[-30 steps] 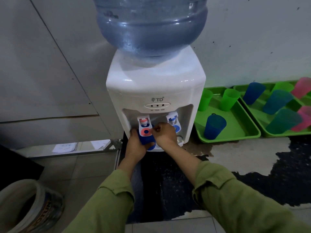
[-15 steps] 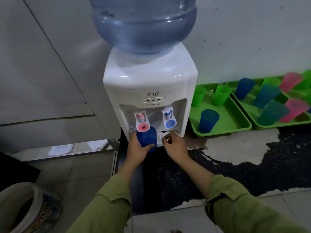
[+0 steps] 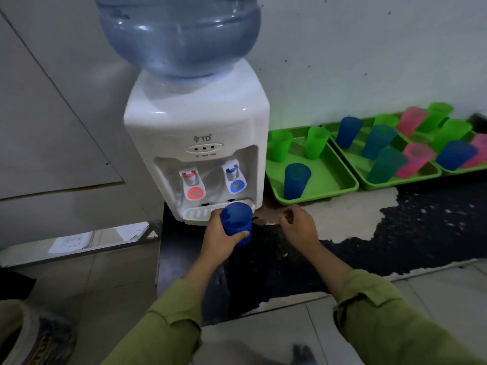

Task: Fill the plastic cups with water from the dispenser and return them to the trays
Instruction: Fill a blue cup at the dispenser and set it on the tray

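My left hand (image 3: 220, 237) grips a blue plastic cup (image 3: 236, 219) upright just in front of the drip tray of the white water dispenser (image 3: 196, 122). The dispenser carries a red tap (image 3: 191, 184) and a blue tap (image 3: 234, 179) under a large blue bottle (image 3: 179, 35). My right hand (image 3: 299, 226) hangs beside the cup with loosely curled fingers, holding nothing. To the right, a green tray (image 3: 334, 175) holds two green cups (image 3: 316, 144) and a blue cup (image 3: 296, 180).
A second green tray (image 3: 411, 179) and a third further right hold several blue, green, teal and pink cups. All stand on a worn dark counter (image 3: 395, 233) against a white wall. A bucket (image 3: 29, 335) sits on the tiled floor at the lower left.
My left hand has drawn the blue cup down and away from under the red tap. My right hand has left the tap and moved right, away from the dispenser.
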The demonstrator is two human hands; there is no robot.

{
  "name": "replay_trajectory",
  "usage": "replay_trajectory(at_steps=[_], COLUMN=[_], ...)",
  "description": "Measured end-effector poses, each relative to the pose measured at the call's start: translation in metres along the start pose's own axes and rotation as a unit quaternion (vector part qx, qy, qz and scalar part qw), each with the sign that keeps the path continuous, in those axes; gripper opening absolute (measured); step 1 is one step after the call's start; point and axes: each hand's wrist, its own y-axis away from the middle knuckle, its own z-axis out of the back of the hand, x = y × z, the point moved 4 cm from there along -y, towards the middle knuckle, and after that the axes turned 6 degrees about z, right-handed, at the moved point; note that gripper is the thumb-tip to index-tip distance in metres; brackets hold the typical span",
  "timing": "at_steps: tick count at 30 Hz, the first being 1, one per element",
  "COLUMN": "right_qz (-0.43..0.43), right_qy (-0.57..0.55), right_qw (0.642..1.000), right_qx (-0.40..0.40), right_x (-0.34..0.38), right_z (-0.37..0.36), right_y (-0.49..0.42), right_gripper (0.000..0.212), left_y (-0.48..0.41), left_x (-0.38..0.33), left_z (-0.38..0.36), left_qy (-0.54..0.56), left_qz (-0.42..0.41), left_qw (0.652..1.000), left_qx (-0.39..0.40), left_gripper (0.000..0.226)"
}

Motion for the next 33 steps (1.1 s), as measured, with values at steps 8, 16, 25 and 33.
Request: replay_trajectory(at_steps=[8,16,25,33], right_qz=[-0.015,0.024,0.073,0.11], right_qy=[0.039,0.094,0.139,0.177], right_qw=[0.999,0.995,0.98,0.959], right_qx=[-0.018,0.008,0.119,0.19], right_x=[-0.062,-0.121,-0.159,-0.176], right_z=[0.068,0.134,0.146,0.14], right_y=[-0.039,-0.1,-0.158,-0.172], right_gripper=[0.034,0.033,0.043,0.055], left_y=[-0.012,-0.033,-0.082,-0.114], left_x=[-0.054,-0.117,-0.152,-0.158], left_z=[-0.076,-0.17,-0.247,-0.277], left_qy=[-0.012,-0.018,-0.011,-0.029], left_qz=[-0.029,-0.044,-0.012,0.014], left_qw=[0.999,0.997,1.0,0.999], left_qx=[0.044,0.068,0.006,-0.038], left_gripper=[0.076,0.073,0.081,0.079])
